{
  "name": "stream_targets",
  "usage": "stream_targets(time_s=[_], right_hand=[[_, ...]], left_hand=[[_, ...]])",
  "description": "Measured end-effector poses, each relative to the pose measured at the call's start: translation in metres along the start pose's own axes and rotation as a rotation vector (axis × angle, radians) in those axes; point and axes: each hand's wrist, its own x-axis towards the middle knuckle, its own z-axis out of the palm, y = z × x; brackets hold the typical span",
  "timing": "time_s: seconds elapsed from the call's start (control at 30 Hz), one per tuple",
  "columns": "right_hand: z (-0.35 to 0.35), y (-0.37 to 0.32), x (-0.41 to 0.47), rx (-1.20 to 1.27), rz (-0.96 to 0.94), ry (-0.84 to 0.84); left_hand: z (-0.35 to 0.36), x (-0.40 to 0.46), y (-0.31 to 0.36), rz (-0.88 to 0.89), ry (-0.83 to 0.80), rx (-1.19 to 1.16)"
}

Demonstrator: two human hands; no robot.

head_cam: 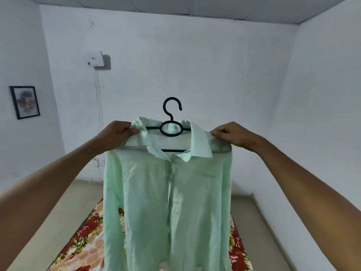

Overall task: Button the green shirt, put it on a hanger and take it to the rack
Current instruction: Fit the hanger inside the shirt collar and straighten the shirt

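Note:
The pale green shirt point(168, 202) hangs in front of me, held up in the air at chest height, its front closed down the placket. A black plastic hanger point(172, 122) sits inside the collar, with its hook sticking up above the neck. My left hand point(119, 131) pinches the shirt's left shoulder beside the collar. My right hand point(229, 133) pinches the right shoulder at the other end. The hanger's arms are hidden under the cloth.
A bed with a red and orange floral sheet point(86, 241) lies below the shirt. White walls surround the room. A white box point(95, 59) with a hanging cable and a framed picture point(25, 102) are on the left walls. Beige floor runs along both sides.

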Motion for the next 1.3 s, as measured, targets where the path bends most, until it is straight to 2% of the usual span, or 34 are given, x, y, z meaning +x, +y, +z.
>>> stream_targets(time_s=[0.27, 0.43, 0.67, 0.9, 0.97, 1.1, 1.2, 1.3], right_hand=[[0.012, -0.005, -0.005, 0.006, -0.022, -0.013], [0.025, -0.017, -0.003, -0.073, -0.054, -0.1], [0.058, -0.011, -0.001, 0.1, -0.102, 0.027], [0.089, -0.017, 0.002, 0.154, -0.093, 0.086], [0.096, -0.02, -0.002, 0.163, -0.08, 0.096], [0.115, -0.023, -0.009, 0.169, -0.026, 0.086], [0.134, -0.011, -0.019, 0.165, 0.049, 0.03], [0.163, 0.016, -0.032, 0.137, 0.124, -0.025]], left_hand=[[0.01, 0.001, 0.002, 0.071, 0.064, -0.019], [0.009, -0.002, 0.004, 0.13, 0.017, -0.026], [-0.017, -0.021, -0.031, 0.079, -0.215, 0.021], [-0.041, -0.046, -0.081, -0.001, -0.299, 0.058], [-0.044, -0.05, -0.092, -0.055, -0.275, 0.018], [-0.043, -0.055, -0.114, -0.103, -0.397, -0.046], [-0.03, -0.062, -0.124, -0.055, -0.548, 0.032], [0.005, -0.068, -0.134, -0.006, -0.559, 0.008]])
